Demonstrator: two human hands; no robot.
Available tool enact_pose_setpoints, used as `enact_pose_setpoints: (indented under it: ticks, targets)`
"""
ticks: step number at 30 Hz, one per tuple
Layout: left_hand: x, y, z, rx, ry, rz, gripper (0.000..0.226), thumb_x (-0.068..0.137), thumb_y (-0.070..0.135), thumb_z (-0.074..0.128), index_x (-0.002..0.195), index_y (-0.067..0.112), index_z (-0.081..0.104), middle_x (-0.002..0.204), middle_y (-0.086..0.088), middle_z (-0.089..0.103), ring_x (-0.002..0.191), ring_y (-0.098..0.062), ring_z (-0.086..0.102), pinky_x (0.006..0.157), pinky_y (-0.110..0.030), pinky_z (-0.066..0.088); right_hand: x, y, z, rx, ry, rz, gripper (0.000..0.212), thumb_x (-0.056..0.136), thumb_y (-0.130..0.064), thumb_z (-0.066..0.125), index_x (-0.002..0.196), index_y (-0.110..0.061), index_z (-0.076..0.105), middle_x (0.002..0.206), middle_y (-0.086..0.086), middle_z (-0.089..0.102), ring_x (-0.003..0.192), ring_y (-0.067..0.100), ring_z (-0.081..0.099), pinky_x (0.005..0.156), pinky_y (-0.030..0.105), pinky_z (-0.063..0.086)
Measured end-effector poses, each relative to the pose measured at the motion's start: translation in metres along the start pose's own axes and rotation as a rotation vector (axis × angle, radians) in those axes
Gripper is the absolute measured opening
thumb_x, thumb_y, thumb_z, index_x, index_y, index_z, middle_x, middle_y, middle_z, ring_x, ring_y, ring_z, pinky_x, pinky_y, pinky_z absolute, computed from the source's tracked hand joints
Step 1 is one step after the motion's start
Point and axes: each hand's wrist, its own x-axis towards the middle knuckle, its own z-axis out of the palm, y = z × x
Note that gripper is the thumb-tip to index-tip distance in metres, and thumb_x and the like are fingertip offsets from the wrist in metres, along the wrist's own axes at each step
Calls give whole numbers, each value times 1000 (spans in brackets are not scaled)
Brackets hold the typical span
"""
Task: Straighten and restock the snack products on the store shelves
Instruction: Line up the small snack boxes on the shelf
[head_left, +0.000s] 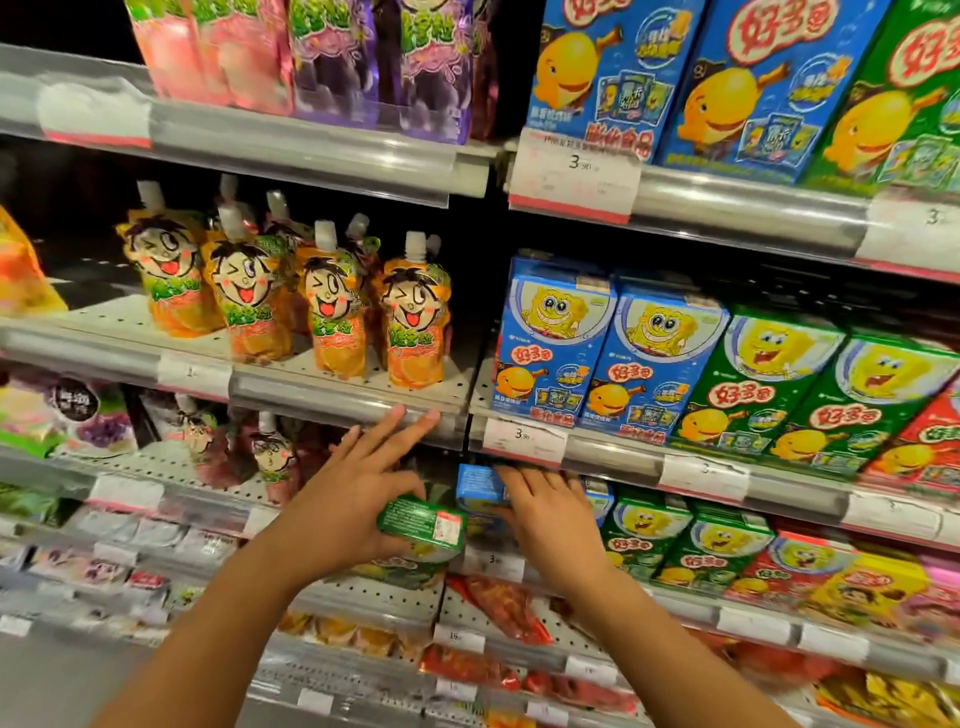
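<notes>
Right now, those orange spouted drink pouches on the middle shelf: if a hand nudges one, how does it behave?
The orange pouches look soft-sided, so one would probably dent and flex rather than slide as a block. They stand tall on narrow bases with a cap on top, so likely tippy. Packed close together, one falling might knock its neighbours over.

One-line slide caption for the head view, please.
Left hand grips a green snack box while right hand touches a blue box at the shelf.
</notes>
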Motion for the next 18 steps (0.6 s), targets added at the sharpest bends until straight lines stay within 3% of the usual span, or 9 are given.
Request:
enact_pose_setpoints:
  ticks: [4, 7, 11, 15, 18]
  targets:
    - [1, 0, 6, -36, 45, -15, 43, 69, 48, 87, 102, 36, 63, 166, 20, -16, 155, -17, -18, 122, -57, 6, 10, 14, 10, -33, -70, 6, 51, 64, -24, 92, 110, -13, 70, 80, 8, 72, 64, 34, 68, 47, 39, 54]
    - [1, -1, 10, -64, 71, -25, 44, 67, 47, 88, 101, 35, 63, 167, 20, -12, 155, -17, -15, 122, -58, 6, 16, 19, 14, -53, -148, 2, 41, 78, -25, 80, 114, -11, 66, 85, 13, 71, 64, 39, 65, 43, 40, 50]
    - [1, -1, 13, -96, 82, -31, 44, 67, 46, 87, 101, 35, 61, 168, 20, -9, 156, -16, -14, 122, -57, 3, 14, 17, 8, -11, -137, 21, 38, 88, -30, 69, 120, -11, 65, 95, 15, 71, 74, 41, 68, 52, 43, 55]
    - [1, 1, 16, -96, 110, -42, 44, 67, 48, 87, 100, 35, 61, 168, 18, -6, 156, -17, -12, 122, -60, 6, -10, 10, -15, 117, -87, 35, 51, 96, -35, 57, 143, -18, 48, 133, 5, 60, 117, 32, 58, 91, 47, 53]
    - [1, 4, 18, -113, 126, -54, 44, 68, 50, 86, 101, 36, 61, 168, 19, -4, 156, -16, -12, 122, -63, 7, -36, 4, -30, 329, -42, 66, 44, 100, -36, 50, 139, -17, 55, 138, 0, 56, 128, 24, 51, 105, 42, 46]
